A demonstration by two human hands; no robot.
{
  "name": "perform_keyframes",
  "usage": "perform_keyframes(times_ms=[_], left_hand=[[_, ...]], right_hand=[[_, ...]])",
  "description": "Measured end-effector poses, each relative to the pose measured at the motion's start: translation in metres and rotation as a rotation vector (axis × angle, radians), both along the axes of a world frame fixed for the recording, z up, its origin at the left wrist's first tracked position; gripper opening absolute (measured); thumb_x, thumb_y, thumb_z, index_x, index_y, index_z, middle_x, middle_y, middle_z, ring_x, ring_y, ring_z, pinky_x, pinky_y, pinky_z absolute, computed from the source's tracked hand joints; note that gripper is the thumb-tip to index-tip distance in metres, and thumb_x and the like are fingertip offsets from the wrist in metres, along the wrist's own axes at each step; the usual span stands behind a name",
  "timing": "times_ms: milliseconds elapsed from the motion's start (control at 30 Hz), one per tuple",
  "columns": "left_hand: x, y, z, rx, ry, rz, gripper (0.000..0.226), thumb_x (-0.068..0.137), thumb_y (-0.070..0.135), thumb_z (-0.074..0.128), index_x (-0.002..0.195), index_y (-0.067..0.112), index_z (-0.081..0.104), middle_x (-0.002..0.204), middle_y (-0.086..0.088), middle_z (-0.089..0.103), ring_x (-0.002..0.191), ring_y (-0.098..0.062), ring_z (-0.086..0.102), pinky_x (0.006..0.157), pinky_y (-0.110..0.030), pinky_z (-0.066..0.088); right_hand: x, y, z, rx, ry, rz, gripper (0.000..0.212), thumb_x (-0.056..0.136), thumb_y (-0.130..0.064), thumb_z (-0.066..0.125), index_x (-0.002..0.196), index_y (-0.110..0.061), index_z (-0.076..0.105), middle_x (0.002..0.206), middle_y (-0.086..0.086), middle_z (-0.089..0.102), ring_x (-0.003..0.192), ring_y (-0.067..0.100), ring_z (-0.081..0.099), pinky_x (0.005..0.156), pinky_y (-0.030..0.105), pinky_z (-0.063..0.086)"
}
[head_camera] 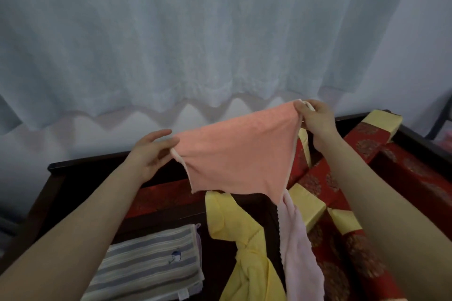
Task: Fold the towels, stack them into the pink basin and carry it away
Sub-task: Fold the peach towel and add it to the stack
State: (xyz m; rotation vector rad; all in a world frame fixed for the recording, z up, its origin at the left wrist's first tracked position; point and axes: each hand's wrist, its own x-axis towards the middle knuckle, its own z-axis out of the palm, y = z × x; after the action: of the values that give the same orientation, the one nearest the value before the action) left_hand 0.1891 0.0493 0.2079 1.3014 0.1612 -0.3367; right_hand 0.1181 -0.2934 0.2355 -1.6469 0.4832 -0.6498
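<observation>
Up before a pale curtain, the salmon towel hangs spread between both hands: the left hand pinches one top corner and the right hand pinches the other, held higher. Below, on the dark wooden surface, a folded striped towel lies left of a crumpled yellow towel and a pale pink towel.

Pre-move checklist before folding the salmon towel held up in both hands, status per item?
1. A top corner of the salmon-orange terry towel pinched by the left hand: ok.
2. Other top corner pinched by the right hand: ok.
3. Top edge level: not ok, right corner higher.
4. Hanging tip free of the pale pink towel and crumpled yellow towel: cannot tell.
5. Folded grey-striped towel lying flat: ok.
6. Sight of the pink basin: not ok.
</observation>
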Motion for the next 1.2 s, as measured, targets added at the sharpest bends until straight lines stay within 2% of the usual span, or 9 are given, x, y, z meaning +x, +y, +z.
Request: perform_keyframes(times_ms=[167,267,367,500,700,867,967,1033,1200], left_hand=[[0.005,-0.015,-0.002,-0.312,0.102,0.080,0.022,0.084,-0.006,0.059,0.099,0.009,0.058,0.068,-0.009,0.074,0.067,-0.015,0.072,0.059,-0.026,0.059],[-0.001,-0.025,-0.009,-0.231,-0.042,0.126,0.026,0.081,-0.006,0.064,0.099,0.012,0.062,0.088,-0.010,0.070,0.085,-0.016,0.069,0.074,-0.024,0.057],[-0.005,-0.033,-0.014,-0.185,-0.071,0.136,0.015,0.083,-0.004,0.061,0.090,0.010,0.064,0.085,-0.008,0.067,0.072,-0.009,0.070,0.068,-0.020,0.058],[-0.014,-0.047,-0.028,-0.236,0.237,-0.114,0.032,0.086,-0.011,0.039,0.065,-0.002,0.061,0.069,-0.012,0.067,0.055,-0.012,0.069,0.057,-0.020,0.058],[-0.057,-0.065,-0.067,-0.110,0.391,-0.465,0.030,0.080,-0.003,0.046,0.054,0.008,0.057,0.061,-0.006,0.056,0.057,-0.016,0.056,0.055,-0.023,0.054],[-0.072,-0.086,-0.076,-0.055,0.373,-0.496,0.039,0.091,0.009,0.051,0.057,0.008,0.071,0.056,-0.004,0.061,0.050,-0.012,0.058,0.051,-0.021,0.051],[-0.055,-0.088,-0.070,-0.026,0.273,-0.444,0.014,0.090,0.014,0.054,0.100,0.013,0.065,0.082,-0.004,0.063,0.073,-0.015,0.059,0.067,-0.028,0.051],[-0.038,-0.082,-0.065,-0.057,0.192,-0.302,0.028,0.091,0.015,0.055,0.117,0.022,0.058,0.090,0.000,0.064,0.082,-0.015,0.058,0.073,-0.032,0.050],[-0.028,-0.052,-0.026,-0.126,-0.122,-0.132,0.028,0.088,0.003,0.056,0.106,0.022,0.064,0.093,0.002,0.067,0.082,-0.008,0.064,0.073,-0.022,0.058]], right_hand=[[-0.018,-0.009,0.004,-0.010,-0.121,-0.040,0.012,0.091,-0.023,0.061,0.088,-0.015,0.069,0.081,0.000,0.065,0.078,0.012,0.060,0.065,0.026,0.053],[-0.040,-0.014,-0.003,-0.048,-0.192,-0.100,0.016,0.091,-0.024,0.061,0.096,-0.013,0.071,0.082,-0.007,0.066,0.078,0.003,0.061,0.072,0.024,0.054],[-0.053,-0.023,-0.013,-0.054,-0.211,-0.133,0.010,0.089,-0.026,0.063,0.089,-0.021,0.071,0.084,-0.008,0.067,0.086,0.007,0.062,0.079,0.028,0.053],[-0.059,-0.039,-0.022,-0.016,-0.170,-0.144,0.008,0.087,-0.028,0.064,0.083,-0.024,0.070,0.087,0.002,0.067,0.087,0.016,0.061,0.079,0.037,0.053],[-0.057,-0.052,-0.028,-0.016,-0.142,-0.158,0.016,0.084,-0.038,0.061,0.076,-0.026,0.067,0.076,-0.005,0.060,0.081,0.015,0.054,0.073,0.034,0.045],[-0.055,-0.053,-0.031,-0.066,-0.120,-0.136,0.016,0.088,-0.034,0.059,0.075,-0.028,0.067,0.079,-0.008,0.060,0.086,0.011,0.055,0.078,0.034,0.045],[-0.053,-0.056,-0.031,-0.050,-0.126,-0.158,0.014,0.088,-0.032,0.061,0.076,-0.027,0.067,0.078,-0.010,0.060,0.085,0.009,0.055,0.080,0.034,0.046],[-0.052,-0.060,-0.031,-0.005,-0.142,-0.170,0.013,0.086,-0.030,0.063,0.075,-0.025,0.068,0.078,-0.009,0.062,0.086,0.009,0.057,0.083,0.034,0.049],[-0.072,-0.056,-0.028,-0.001,-0.212,-0.161,0.015,0.084,-0.017,0.065,0.074,-0.027,0.069,0.084,-0.004,0.062,0.085,0.009,0.058,0.078,0.027,0.045]])
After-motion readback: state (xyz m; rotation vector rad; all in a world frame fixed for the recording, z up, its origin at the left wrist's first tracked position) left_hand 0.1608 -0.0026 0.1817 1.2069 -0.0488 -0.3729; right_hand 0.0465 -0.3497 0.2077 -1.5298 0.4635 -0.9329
